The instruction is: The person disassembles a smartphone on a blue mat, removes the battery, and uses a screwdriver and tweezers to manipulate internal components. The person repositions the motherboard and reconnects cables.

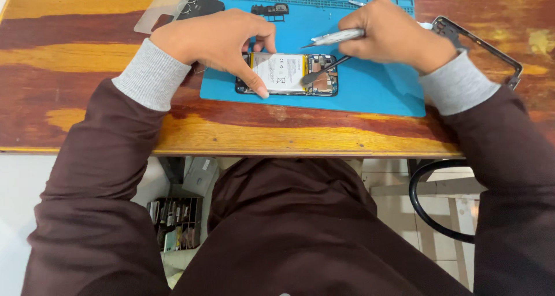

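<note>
Opened black smartphone (287, 74) with its white battery showing sits flat on the blue rubber work mat (370, 93), on a worn wooden table (87, 59). Left hand (217, 41) pinches the phone's left end, thumb on the near edge, fingers curled over the far edge. Right hand (393, 36) is closed around 2 tools: silver tweezers (332, 38) and a dark spudger (324, 71) touching the phone's right end. Black phone frame (485, 47) lies just right of the mat.
</note>
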